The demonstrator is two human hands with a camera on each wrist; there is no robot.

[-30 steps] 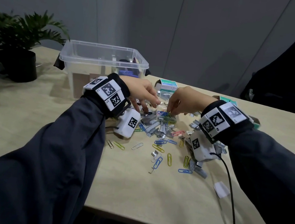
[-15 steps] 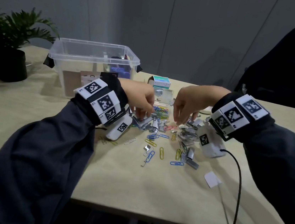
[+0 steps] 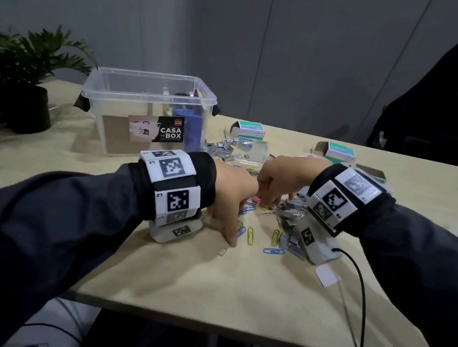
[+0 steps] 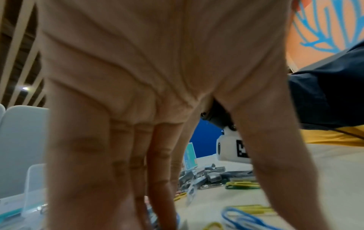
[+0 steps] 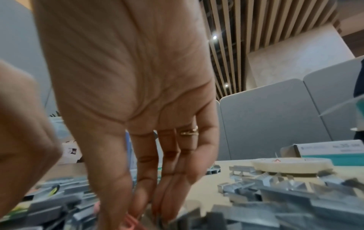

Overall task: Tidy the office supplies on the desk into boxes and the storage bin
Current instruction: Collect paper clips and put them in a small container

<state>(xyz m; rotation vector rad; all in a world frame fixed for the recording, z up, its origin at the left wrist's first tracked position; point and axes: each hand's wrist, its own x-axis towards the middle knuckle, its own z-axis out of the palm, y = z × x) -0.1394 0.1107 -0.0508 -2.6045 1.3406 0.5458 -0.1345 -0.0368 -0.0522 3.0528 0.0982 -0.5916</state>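
Observation:
Coloured paper clips (image 3: 250, 235) and grey staple strips (image 3: 292, 210) lie heaped mid-desk. My left hand (image 3: 227, 225) points straight down, its fingers (image 4: 161, 194) touching the desk among the clips, with the thumb spread apart beside a blue clip (image 4: 242, 217). My right hand (image 3: 270, 201) reaches down into the heap beside it. Its straight fingers (image 5: 149, 179) touch the staple strips (image 5: 295, 202) and a pink clip (image 5: 131, 222). Neither hand visibly holds anything. A small clear box (image 3: 248, 168) with clips stands just behind the hands. The clear storage bin (image 3: 113, 118) stands at back left.
Two teal staple boxes (image 3: 249, 129) (image 3: 340, 152) stand open behind the heap. A flat round white object (image 5: 291, 165) lies among the staples. Potted plants (image 3: 28, 108) stand at far left. A white tag (image 3: 326, 274) and a black cable (image 3: 361, 305) lie at right.
Both hands have come down and toward me from the small clear box. Their fingertips now rest in the near part of the heap. The head view has shifted.

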